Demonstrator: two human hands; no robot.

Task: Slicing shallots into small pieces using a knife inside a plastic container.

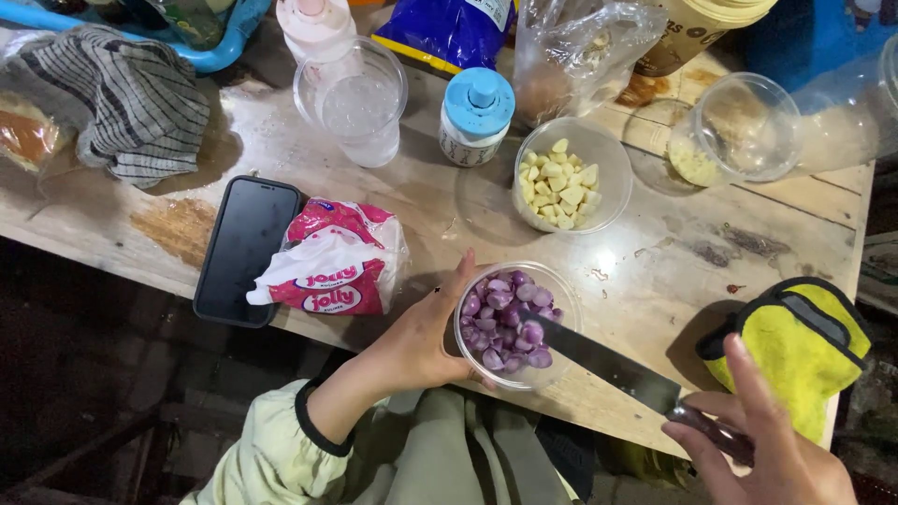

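My left hand (423, 329) grips the side of a clear plastic cup (515, 324) holding several peeled purple shallots, near the front edge of the wooden table (673, 271). My right hand (767, 449) holds a knife (617, 370) by its dark handle at the lower right. The blade slants up to the left and its tip lies over the shallot cup. Just beyond, a second clear cup (571, 178) holds several peeled garlic cloves.
A black phone (246, 248) and a pink-and-white tissue pack (332, 262) lie left of my hand. A yellow mitt (800, 341) hangs at the right edge. Further back: an empty cup (355, 98), a blue-capped bottle (475, 114), a striped cloth (126, 98), plastic bags.
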